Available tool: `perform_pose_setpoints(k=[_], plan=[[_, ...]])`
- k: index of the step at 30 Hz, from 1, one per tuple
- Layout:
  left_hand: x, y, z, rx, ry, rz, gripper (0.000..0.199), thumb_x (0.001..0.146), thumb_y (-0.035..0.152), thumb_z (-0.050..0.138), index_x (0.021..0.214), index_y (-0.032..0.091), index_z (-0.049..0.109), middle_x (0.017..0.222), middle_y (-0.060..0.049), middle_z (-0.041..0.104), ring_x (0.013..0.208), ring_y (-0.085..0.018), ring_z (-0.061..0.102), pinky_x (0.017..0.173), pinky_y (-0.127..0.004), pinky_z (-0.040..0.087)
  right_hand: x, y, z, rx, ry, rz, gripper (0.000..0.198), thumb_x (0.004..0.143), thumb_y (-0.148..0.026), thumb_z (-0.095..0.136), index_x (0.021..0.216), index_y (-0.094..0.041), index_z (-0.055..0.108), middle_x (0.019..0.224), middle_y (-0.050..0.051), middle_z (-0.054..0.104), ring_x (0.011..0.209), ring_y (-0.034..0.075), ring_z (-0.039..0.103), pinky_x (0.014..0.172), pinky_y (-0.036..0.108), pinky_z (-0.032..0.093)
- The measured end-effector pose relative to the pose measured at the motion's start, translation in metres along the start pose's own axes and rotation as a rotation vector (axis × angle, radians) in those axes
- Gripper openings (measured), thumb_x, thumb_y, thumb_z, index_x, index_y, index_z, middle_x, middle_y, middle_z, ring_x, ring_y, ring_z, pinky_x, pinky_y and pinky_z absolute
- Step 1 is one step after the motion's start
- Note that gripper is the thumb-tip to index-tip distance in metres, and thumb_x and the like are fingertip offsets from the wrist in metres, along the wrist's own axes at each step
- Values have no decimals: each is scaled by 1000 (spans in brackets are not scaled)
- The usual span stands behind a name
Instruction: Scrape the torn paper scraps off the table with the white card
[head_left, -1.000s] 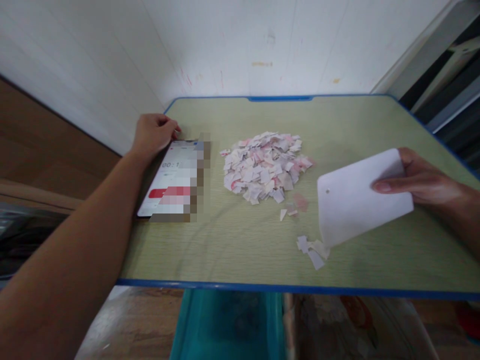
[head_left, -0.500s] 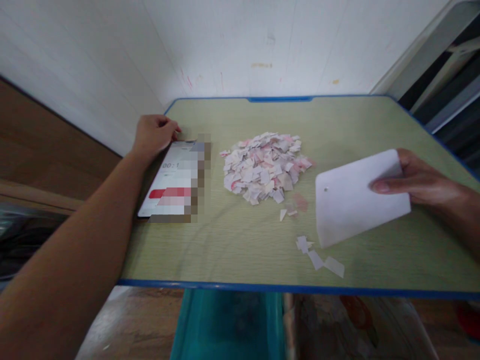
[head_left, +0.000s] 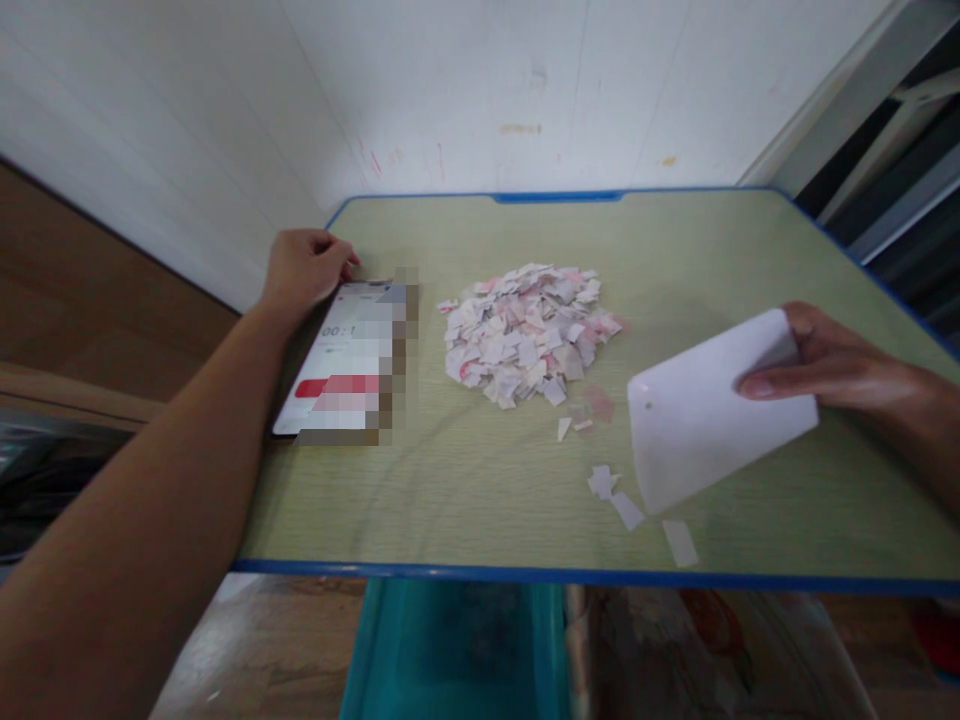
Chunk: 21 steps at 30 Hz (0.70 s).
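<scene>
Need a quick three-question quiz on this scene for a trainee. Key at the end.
1. Which hand holds the white panel?
2. True or false: reading across the tabletop from left to right, the pile of paper scraps lies between the phone and the white panel.
3. Which is nearest the left hand? a) white panel b) phone c) pile of paper scraps

Key: 1. the right hand; 2. true; 3. b

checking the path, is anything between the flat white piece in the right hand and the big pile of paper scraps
Nothing bulky shows between the flat white piece and the pile; only loose scraps lie nearby, by the pile's near right edge and the piece's near corner.
</scene>
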<state>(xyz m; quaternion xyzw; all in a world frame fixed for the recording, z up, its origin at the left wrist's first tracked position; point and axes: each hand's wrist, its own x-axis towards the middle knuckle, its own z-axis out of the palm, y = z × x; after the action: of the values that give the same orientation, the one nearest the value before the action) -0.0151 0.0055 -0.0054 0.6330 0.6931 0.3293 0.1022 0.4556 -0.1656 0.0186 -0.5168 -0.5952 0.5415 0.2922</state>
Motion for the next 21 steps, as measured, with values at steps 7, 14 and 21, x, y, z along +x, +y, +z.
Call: perform_pose_setpoints(k=[7, 14, 21], plan=[[-5, 7, -2, 4, -4, -25, 20, 75, 26, 53, 77, 12, 68, 62, -1, 55, 55, -11, 46, 54, -24, 33, -2, -1, 1, 6, -81, 11, 13, 52, -22, 89, 61, -24, 79, 53, -2, 71, 40, 15, 63, 35, 19, 47], [0, -1, 0, 17, 5, -3, 22, 71, 33, 51, 73, 16, 65, 60, 0, 55, 63, -13, 53, 58, -26, 34, -2, -1, -2, 8, -144, 28, 16, 53, -23, 90, 62, -23, 78, 52, -3, 69, 40, 14, 63, 35, 18, 47], [-7, 10, -3, 19, -49, -112, 26, 63, 46, 48, 68, 23, 60, 57, -4, 62, 105, -21, 63, 66, -33, 33, -1, 0, -5, -15, -204, 4, 12, 58, -22, 88, 68, -23, 80, 58, -3, 73, 43, 13, 65, 38, 15, 48]])
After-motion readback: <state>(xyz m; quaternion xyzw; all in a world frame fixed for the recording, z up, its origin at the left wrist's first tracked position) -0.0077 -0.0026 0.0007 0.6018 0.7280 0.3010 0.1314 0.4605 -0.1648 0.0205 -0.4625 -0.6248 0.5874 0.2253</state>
